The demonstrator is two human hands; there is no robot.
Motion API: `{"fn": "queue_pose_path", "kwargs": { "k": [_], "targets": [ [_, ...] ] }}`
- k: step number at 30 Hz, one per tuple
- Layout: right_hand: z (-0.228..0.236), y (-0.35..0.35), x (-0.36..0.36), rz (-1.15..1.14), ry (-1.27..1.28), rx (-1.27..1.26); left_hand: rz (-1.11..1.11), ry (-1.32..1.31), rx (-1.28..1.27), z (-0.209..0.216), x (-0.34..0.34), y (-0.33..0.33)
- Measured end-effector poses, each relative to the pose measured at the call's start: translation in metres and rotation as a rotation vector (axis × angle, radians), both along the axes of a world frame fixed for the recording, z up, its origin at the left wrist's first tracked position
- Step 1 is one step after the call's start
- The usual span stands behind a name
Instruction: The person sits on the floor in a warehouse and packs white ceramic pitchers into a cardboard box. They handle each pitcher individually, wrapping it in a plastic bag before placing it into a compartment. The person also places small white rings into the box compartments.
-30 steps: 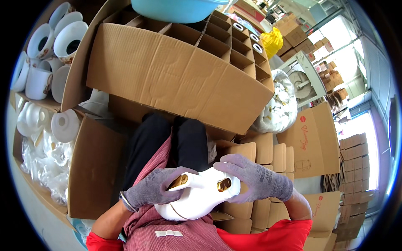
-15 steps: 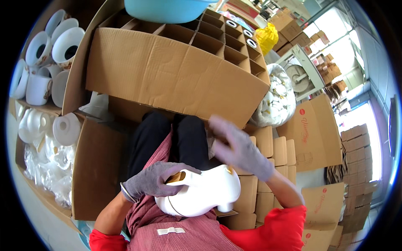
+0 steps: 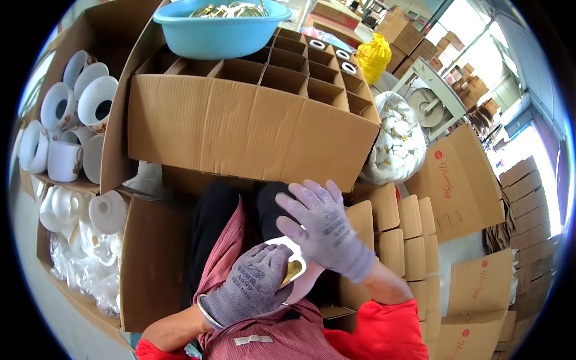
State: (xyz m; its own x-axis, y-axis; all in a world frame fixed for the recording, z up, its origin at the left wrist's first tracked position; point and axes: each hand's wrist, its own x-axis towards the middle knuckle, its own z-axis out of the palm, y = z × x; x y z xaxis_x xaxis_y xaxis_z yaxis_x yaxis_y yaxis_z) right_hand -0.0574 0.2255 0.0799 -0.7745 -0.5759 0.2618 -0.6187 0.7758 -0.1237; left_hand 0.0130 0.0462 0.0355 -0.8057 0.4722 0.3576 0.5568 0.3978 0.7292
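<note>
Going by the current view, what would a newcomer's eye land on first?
Probably the light-blue basin at the top, above the divided carton, and the bright yellow bag to its right. Next, at lower centre, come the grey-gloved hands: the left hand grips a white vessel showing gold, while the right hand spreads its fingers.

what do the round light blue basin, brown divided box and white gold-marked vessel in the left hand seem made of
Round light blue basin: probably plastic, smooth with a soft sheen.
Brown divided box: cardboard, matt, with faint ridges.
White gold-marked vessel in the left hand: smooth, faintly glossy, perhaps glazed ceramic or plastic; the look leaves it open.
</note>
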Motion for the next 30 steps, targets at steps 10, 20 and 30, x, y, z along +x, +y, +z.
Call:
{"fn": "queue_pose_path", "kwargs": {
  "k": [10,20,30],
  "targets": [
    [0.005,0.032,-0.009,0.037,-0.489,-0.594,-0.549,0.722,-0.866,-0.031,0.027,-0.077],
    [-0.077,0.081,-0.069,-0.338,-0.528,-0.588,0.287,0.194,-0.154,0.016,-0.018,-0.133],
    [-0.196,0.044,-0.087,-0.485,-0.483,-0.069,-0.021,-0.222,-0.135,-0.068,-0.217,-0.024]
  ]
}}
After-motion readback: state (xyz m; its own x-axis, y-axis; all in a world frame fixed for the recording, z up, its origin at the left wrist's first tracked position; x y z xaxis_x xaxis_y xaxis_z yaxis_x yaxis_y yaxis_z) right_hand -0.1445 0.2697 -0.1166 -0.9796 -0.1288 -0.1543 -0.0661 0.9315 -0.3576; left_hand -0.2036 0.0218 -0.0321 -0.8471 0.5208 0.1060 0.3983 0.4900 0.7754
